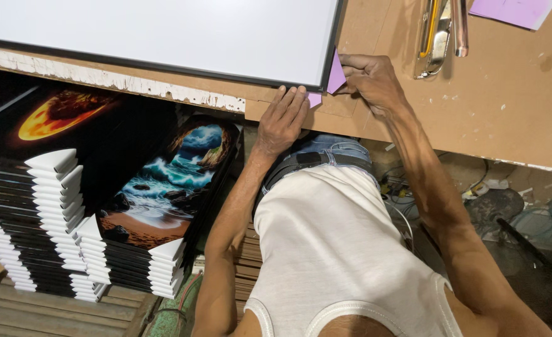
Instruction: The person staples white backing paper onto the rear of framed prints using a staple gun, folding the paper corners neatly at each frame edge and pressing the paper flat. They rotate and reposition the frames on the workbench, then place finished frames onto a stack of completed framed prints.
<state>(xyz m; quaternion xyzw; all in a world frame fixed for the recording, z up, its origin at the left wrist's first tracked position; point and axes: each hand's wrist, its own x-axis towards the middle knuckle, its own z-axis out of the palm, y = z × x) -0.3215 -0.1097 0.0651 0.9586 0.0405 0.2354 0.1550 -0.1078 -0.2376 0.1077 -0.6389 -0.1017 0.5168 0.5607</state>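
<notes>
Though pinched between thumb and fingertips of the right hand (371, 80), looks only half wrapped: purple corner piece (336, 76), standing against the near corner of the black-framed white panel (163, 31) on the brown workbench (507, 106). Could slip off or crease crooked if the pinch loosens before the fold is pressed home. Left hand (282, 118) flat, fingers together and pressed down at the bench edge just beside that corner, fingertips touching a small purple scrap (314, 100); gripping nothing. Might shove the panel sideways if leaned on harder, being so near the edge. Below the bench, stacked canvas prints (157, 187), a wave scene on top, near enough to be struck should the panel slide off.

Hard to tell whether paper or card, and whether tucked under the frame: underside of the corner piece hidden by the right fingers. Most of the panel cut off at top and left. Purple sheet (513, 11) clipped by the upper edge. Metal tool (438, 31) beyond the right hand only partly in view, kind uncertain. Cables (400, 193) under the bench too dim to make out.
</notes>
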